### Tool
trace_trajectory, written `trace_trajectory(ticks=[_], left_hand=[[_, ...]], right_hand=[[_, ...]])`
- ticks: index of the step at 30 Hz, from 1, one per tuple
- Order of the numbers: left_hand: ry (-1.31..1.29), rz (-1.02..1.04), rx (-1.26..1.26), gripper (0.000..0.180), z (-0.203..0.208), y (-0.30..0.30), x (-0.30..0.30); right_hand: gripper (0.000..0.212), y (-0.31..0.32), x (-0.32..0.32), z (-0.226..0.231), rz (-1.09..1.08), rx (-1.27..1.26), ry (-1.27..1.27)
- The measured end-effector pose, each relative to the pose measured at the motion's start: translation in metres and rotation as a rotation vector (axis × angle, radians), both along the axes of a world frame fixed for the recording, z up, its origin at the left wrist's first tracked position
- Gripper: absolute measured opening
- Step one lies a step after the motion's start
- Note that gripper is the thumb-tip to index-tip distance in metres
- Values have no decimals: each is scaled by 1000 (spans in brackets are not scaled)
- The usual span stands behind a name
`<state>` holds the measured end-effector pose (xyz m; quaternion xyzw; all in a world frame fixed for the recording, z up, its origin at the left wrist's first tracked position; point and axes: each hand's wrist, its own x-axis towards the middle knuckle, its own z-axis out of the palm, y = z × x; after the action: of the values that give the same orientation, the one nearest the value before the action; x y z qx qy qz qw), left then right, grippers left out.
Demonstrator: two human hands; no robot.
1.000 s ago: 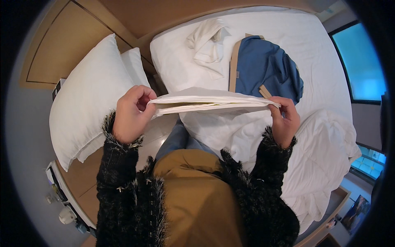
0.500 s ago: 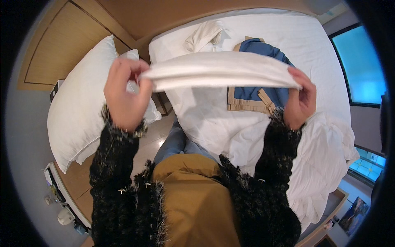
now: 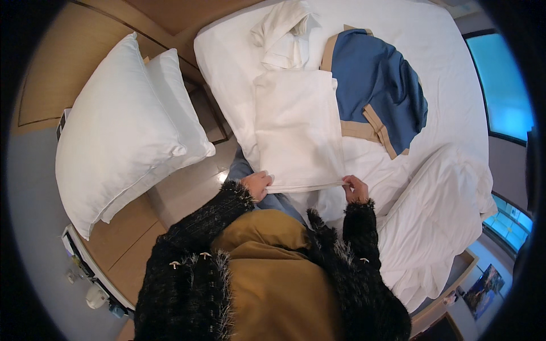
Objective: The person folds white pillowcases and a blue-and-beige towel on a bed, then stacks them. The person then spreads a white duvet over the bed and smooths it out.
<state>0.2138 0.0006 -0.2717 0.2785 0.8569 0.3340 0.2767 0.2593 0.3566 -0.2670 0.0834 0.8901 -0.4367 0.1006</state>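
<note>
A white folded cloth, perhaps a pillowcase (image 3: 297,128), lies spread on the bed in front of me, its near edge pulled straight. My left hand (image 3: 257,185) pinches its near left corner. At the near right corner, my right hand (image 3: 355,188) has its fingers closed on the edge. Beyond its far end is a crumpled white cloth (image 3: 284,37). To its right rests a blue cloth with tan borders (image 3: 372,79), partly folded over.
The bed (image 3: 449,108) has a white sheet, with a rumpled white duvet (image 3: 438,210) at the near right. Two white pillows (image 3: 114,131) are stacked at the left by a wooden panel (image 3: 74,62). A wooden cabinet top (image 3: 128,250) stands below them.
Both hands have come down and toward me, closer together. The white cloth, held up and stretched between them before, now lies flat on the bed, its near corners still held.
</note>
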Motion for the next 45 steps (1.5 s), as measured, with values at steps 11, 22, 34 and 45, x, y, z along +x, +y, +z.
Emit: trace_trajectory(ticks=[11, 22, 34, 45], left_hand=[[-262, -146, -99, 17, -66, 1, 29], [88, 886, 95, 18, -78, -1, -126], [-35, 743, 184, 23, -75, 10, -233], [-425, 447, 531, 13, -30, -2, -257]], right_hand=[[17, -1, 41, -48, 140, 258, -215], [19, -46, -124, -12, 156, 456, 116], [32, -117, -282, -40, 294, 473, 355], [10, -99, -297, -38, 368, 366, 348]])
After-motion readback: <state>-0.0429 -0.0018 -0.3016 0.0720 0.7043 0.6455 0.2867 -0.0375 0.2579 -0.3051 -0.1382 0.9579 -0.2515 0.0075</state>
